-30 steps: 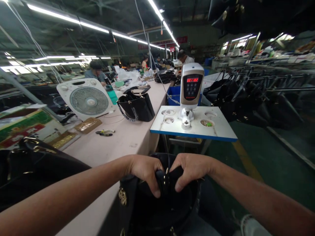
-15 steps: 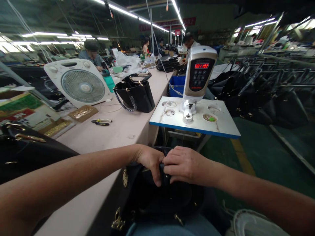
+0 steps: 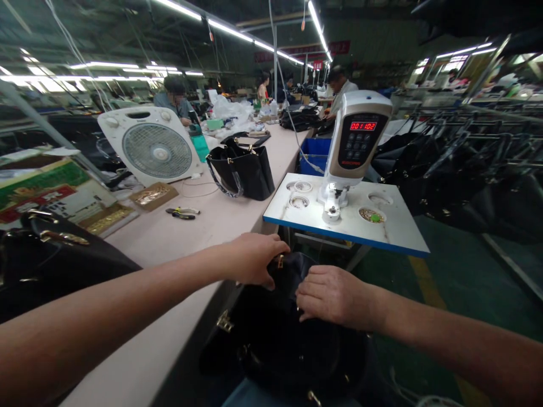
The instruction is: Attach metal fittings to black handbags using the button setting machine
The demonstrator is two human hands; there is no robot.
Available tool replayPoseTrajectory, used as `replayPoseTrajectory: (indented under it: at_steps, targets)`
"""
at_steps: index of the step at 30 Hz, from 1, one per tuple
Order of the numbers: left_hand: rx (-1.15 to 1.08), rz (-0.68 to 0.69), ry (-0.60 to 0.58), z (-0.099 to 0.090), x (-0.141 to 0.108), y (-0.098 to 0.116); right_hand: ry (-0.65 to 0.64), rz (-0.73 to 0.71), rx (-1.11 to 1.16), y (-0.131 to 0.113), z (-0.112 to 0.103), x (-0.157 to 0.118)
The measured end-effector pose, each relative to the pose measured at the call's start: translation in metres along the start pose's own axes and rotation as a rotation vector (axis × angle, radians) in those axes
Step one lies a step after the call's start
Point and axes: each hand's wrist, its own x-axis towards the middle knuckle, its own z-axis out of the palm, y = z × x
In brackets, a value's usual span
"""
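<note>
A black handbag (image 3: 292,345) with gold-coloured metal fittings rests on my lap, its opening facing up. My left hand (image 3: 257,260) grips its far edge, thumb and fingers on either side of the black material close to a small gold fitting (image 3: 280,262). To the right, my right hand (image 3: 331,294) has its fingers curled over the bag's edge; their tips are partly hidden. A gap of black material lies between the two hands. Another gold fitting (image 3: 224,321) hangs at the bag's left side.
Beyond my hands stands a white machine (image 3: 360,135) with a red display on a small white table (image 3: 280,209). The long table (image 3: 169,243) at left carries pliers (image 3: 182,213), a fan (image 3: 156,148), a second black handbag (image 3: 250,172) and boxes of metal parts. Several people work farther back.
My hands, close together before, have moved apart along the bag's edge, the left one upward and leftward. A gold fitting now shows between them. The view has shifted slightly left.
</note>
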Motion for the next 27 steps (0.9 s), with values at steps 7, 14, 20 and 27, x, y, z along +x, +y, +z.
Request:
replayPoseTrajectory:
  at_steps: [7, 14, 20, 27]
  targets:
    - [0.185, 0.042, 0.145, 0.064, -0.013, 0.015, 0.003, 0.292, 0.091, -0.006, 0.019, -0.047]
    - [0.178, 0.178, 0.137, 0.077, 0.039, 0.025, -0.021, 0.541, 0.216, -0.022, 0.020, -0.082]
    - [0.112, 0.213, 0.090, 0.072, 0.072, 0.014, 0.029, 0.455, 0.090, -0.008, 0.020, -0.096]
    - [-0.018, 0.189, 0.136, 0.049, 0.072, 0.004, 0.136, 0.429, 0.133, 0.001, 0.006, -0.087]
